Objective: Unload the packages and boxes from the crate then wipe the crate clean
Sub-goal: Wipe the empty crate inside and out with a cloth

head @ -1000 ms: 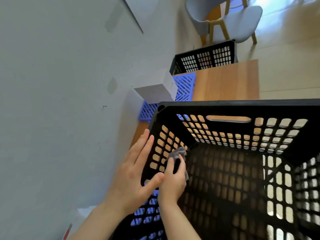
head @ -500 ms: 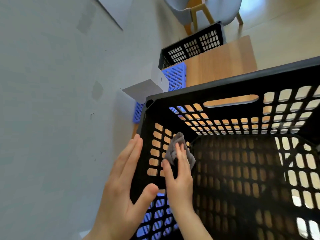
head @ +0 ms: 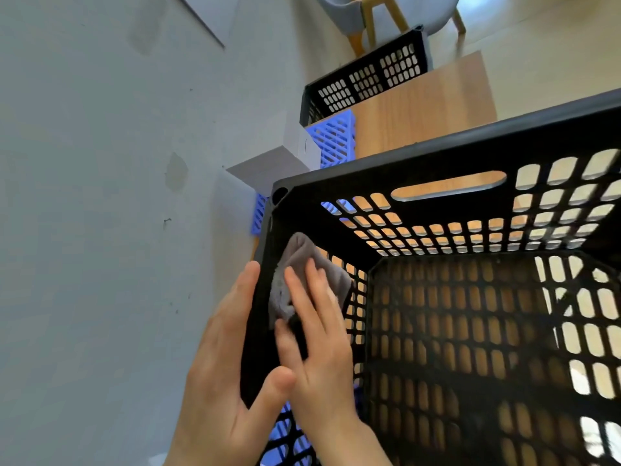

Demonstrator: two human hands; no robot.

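A large black slotted crate (head: 447,156) fills the right and lower part of the view, with nothing visible inside it. My left hand (head: 228,375) clasps its left wall from outside, thumb hooked over the rim. My right hand (head: 319,341) is inside the crate and presses a grey cloth (head: 299,274) flat against the inner face of that left wall, near the far left corner. The fingers lie spread over the cloth.
A white box (head: 272,163) sits on a blue slotted crate (head: 336,139) just beyond the black crate, against the grey wall (head: 100,196). Farther back is the wooden table top (head: 420,109), a second black crate (head: 366,82) and a grey chair (head: 386,11).
My right hand has slid the cloth up the inner left wall toward the far corner. The view has moved in closer over the crate. My left hand keeps its hold on the wall.
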